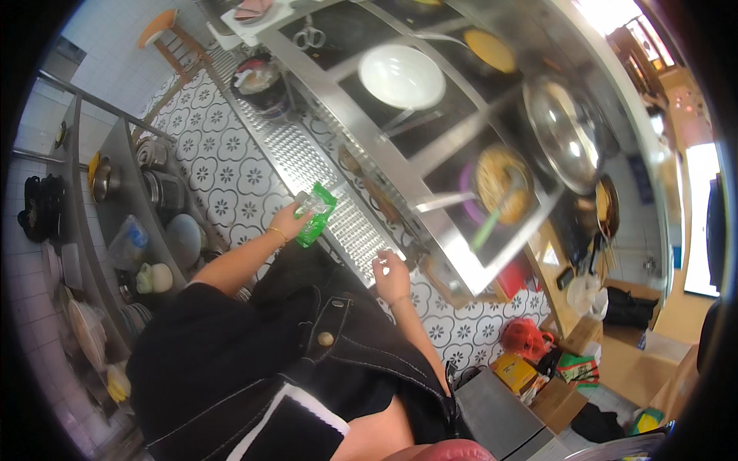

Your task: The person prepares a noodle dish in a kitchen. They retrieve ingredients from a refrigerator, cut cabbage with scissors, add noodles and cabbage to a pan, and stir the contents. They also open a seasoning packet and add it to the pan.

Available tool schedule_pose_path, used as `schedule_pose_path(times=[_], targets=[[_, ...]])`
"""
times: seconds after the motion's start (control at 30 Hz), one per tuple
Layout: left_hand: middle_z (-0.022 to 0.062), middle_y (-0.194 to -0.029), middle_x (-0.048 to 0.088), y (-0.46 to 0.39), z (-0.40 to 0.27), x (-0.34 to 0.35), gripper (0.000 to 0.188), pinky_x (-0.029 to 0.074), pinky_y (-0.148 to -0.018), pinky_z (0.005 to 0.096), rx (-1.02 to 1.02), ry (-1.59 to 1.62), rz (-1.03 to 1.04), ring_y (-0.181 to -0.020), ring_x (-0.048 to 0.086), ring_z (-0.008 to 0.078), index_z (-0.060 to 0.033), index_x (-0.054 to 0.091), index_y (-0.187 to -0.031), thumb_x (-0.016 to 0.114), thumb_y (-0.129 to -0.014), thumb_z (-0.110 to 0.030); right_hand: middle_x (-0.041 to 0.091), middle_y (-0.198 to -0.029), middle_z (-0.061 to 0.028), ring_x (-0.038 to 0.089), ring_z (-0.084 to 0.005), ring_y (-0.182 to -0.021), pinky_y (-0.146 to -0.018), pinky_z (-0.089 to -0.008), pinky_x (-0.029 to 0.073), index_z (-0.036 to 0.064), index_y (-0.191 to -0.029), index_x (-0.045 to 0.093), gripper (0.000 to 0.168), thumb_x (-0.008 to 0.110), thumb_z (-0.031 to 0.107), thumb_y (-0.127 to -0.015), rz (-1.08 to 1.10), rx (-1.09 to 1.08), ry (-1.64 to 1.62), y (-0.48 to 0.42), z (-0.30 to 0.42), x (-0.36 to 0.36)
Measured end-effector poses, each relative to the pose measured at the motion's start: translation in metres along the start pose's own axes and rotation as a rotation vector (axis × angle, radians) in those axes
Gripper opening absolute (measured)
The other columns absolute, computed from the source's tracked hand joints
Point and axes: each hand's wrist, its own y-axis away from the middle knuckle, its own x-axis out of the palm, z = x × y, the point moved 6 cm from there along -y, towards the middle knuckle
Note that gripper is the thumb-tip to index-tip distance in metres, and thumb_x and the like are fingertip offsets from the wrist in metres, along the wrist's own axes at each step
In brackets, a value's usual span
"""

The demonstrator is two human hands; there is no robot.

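Observation:
My left hand grips a green plastic packet with a shiny, crumpled, pale patch on its face. The packet is above the metal floor grating, in front of my body. To its right my right hand is raised with bent fingers, thumb and forefinger near each other. A small white patch shows between those fingertips; whether it is something held or the floor behind, I cannot tell. Beyond both hands runs a steel cooking range. On its near corner sits a pan of noodles with a green-handled utensil in it.
On the range stand a white bowl, scissors, a pan with yellow food and a large shiny metal wok or lid. A bin stands by the range's far end. Shelves with cookware line my left. Boxes crowd the right.

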Motion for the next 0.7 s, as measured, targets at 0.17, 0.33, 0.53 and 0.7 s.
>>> schedule_pose_path(times=[0.17, 0.33, 0.53, 0.7], targets=[[0.0280, -0.099, 0.060, -0.050, 0.079, -0.088, 0.067, 0.041, -0.087, 0.0403, -0.265, 0.314, -0.092, -0.098, 0.056, 0.0398, 0.0060, 0.057, -0.110, 0.045, -0.084, -0.056, 0.056, -0.107, -0.0199, 0.056, -0.0332, -0.098, -0.084, -0.0378, 0.045, 0.000, -0.117, 0.049, 0.042, 0.058, 0.014, -0.079, -0.051, -0.355, 0.065, -0.193, 0.144, 0.080], [0.0282, -0.102, 0.059, -0.079, 0.096, -0.178, 0.059, 0.042, -0.086, 0.0383, -0.173, 0.356, -0.034, -0.097, 0.057, 0.0382, 0.0080, 0.054, -0.112, 0.046, -0.088, -0.046, 0.046, -0.122, -0.0186, 0.045, -0.0326, -0.112, -0.093, -0.0387, 0.040, 0.000, -0.122, 0.042, 0.041, 0.046, 0.013, -0.083, -0.191, -0.416, 0.382, -0.417, 0.224, 0.160], [0.0198, -0.101, 0.061, -0.097, 0.117, -0.247, 0.049, 0.044, -0.079, 0.0324, -0.178, 0.505, -0.076, -0.090, 0.059, 0.0228, 0.0073, 0.048, -0.119, 0.050, -0.090, -0.033, 0.052, -0.116, -0.0125, 0.048, -0.0261, -0.100, -0.085, -0.0387, 0.041, 0.001, -0.111, 0.054, 0.033, 0.041, 0.016, -0.084, -0.170, -0.081, 0.711, -0.561, 0.248, 0.184], [0.0119, -0.094, 0.062, -0.159, 0.140, -0.262, 0.038, 0.045, -0.074, 0.0301, -0.149, 0.740, -0.200, -0.082, 0.057, 0.0150, 0.0019, 0.049, -0.118, 0.049, -0.091, -0.025, 0.060, -0.100, -0.0114, 0.050, -0.0243, -0.097, -0.080, -0.0364, 0.041, 0.002, -0.098, 0.060, 0.033, 0.049, 0.028, -0.081, -0.074, -0.025, 0.796, -0.570, 0.287, 0.169]])
